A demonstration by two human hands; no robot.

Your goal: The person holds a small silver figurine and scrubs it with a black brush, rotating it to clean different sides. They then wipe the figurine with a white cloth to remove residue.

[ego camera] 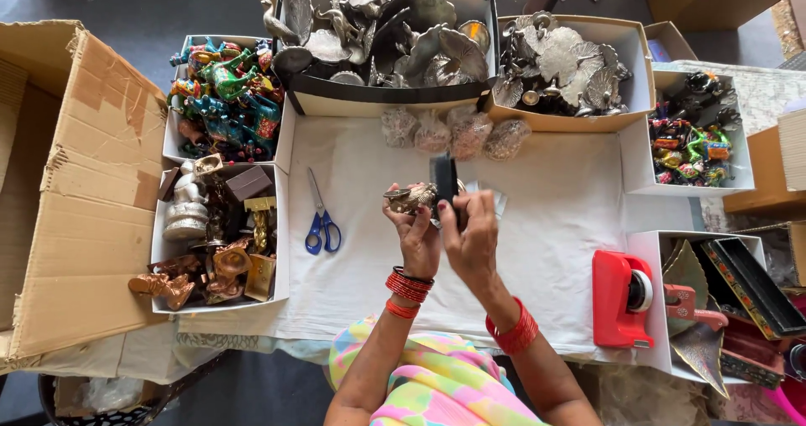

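Observation:
My left hand (417,235) holds a small silver metal figurine (409,198) above the white cloth (554,250) that covers the table. My right hand (472,240) grips a small black box (444,177), held upright right beside the figurine. Both wrists wear red bangles. The two hands are close together at the middle of the cloth. Some clear plastic wrappers (495,198) lie just behind the hands.
Blue-handled scissors (321,222) lie left of my hands. A red tape dispenser (623,298) stands at right. Boxes of silver figurines (386,36), painted figurines (225,94) and copper pieces (220,241) ring the cloth. Several wrapped silver items (453,132) sit behind. An open cardboard carton (80,182) is at left.

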